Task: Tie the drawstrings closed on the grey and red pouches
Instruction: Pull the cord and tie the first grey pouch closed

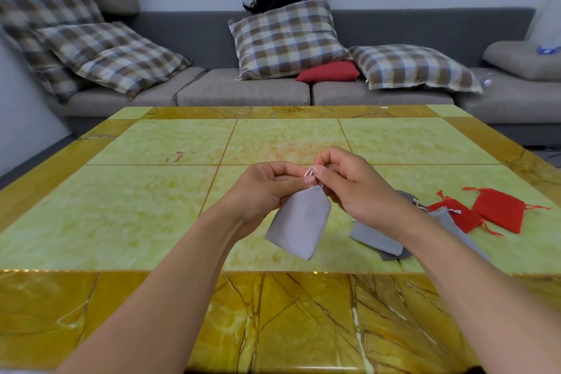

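A light grey pouch (299,222) hangs above the table between both hands. My left hand (267,188) holds its gathered neck, thumb and fingers curled round it. My right hand (349,184) pinches the pouch's pale drawstring (309,172) just above the neck. Several more grey pouches (376,238) lie on the table under my right forearm, partly hidden by it. Two red pouches, one (455,215) and another (499,209), lie flat to the right with their red strings loose.
The yellow-green marble table (151,206) has a darker border at its near edge. Behind it stands a grey sofa (243,91) with several plaid cushions (288,36), a small red cushion (329,71) and dark clothing on top.
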